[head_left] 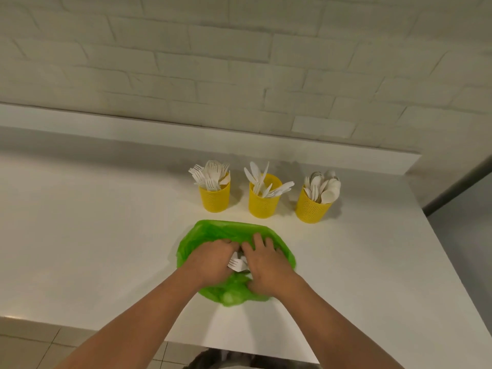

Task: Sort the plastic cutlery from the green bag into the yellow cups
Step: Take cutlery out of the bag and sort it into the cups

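As forks (237,264) show, L hand (213,261), R hand (267,269) rest in bag (213,230)

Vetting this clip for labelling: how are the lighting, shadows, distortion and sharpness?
Head view: dim, even light, no glare. Head view: soft shadows fall right of the yellow cups. Head view: the wide lens bows the brick wall and ledge. Head view: the green bag's near end looks slightly blurred.
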Tool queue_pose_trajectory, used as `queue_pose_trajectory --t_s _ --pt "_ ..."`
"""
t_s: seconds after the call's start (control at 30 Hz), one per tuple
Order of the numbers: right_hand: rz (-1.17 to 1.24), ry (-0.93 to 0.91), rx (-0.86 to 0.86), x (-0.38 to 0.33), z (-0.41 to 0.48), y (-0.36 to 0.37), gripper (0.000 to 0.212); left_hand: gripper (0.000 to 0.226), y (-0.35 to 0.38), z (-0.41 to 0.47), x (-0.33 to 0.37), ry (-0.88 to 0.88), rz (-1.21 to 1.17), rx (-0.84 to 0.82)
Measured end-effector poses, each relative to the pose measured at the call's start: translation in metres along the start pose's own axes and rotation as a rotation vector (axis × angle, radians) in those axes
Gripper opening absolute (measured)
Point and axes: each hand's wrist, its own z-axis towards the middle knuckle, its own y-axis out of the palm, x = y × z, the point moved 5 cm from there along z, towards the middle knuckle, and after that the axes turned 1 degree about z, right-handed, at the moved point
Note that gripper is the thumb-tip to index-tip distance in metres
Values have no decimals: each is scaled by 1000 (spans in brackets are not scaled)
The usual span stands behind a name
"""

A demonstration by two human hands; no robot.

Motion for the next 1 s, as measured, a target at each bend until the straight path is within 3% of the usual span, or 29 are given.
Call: queue_pose_trajectory --t_s 0.13,0.2,0.3,0.5,0.63,0.8,1.0 --pt "-64 36 -8 -8 7 4 58 6 0 -3 -3 27 -13 -13" --pt "-75 54 2 -11 11 5 47 9 -1 -2 -5 34 -45 -11" --pt "-17 59 25 -10 14 7 37 7 -6 -5 -10 14 -234 21" --pt "158 43 101 -3 17 5 40 104 -8 -20 -31 -29 -416 -8" --pt "392 28 82 5 14 0 35 126 -5 -23 -45 -98 -380 -47" --pt "600 100 29 23 1 -10 52 122 3 -29 -40 -146 -299 -179" --pt "821 124 108 38 -1 -13 52 65 -6 -32 -27 -112 -185 -289"
